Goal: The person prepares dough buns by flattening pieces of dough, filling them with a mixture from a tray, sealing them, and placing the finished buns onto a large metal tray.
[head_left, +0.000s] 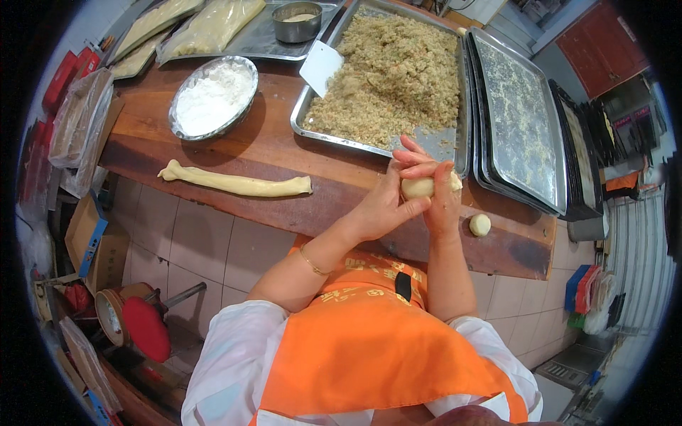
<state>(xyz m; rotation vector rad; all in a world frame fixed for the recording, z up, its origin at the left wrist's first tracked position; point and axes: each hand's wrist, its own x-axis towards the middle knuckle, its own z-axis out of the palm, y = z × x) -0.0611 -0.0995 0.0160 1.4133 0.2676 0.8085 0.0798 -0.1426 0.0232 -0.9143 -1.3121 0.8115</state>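
Just in front of the crumb-filled tray, my left hand (384,204) and my right hand (444,202) are closed together around a pale dough ball (418,187). My thumbs press against its near side, and the fingers partly cover it. A bit of pale dough or crumb shows at the right hand's outer edge. To the right, a small round dough piece (479,225) rests on the wooden table. Left of my hands lies a long dough roll (234,182). Crumbly tan filling (401,74) is heaped in a metal tray (341,141), with a white scraper (322,68) at its left side.
A bowl of white flour (213,96) stands at left on the table (142,135). Behind it are a tray with wrapped dough (213,28) and a round metal tin (297,23). Stacked metal trays (518,121) occupy the right end. A red stool (145,329) is at lower left.
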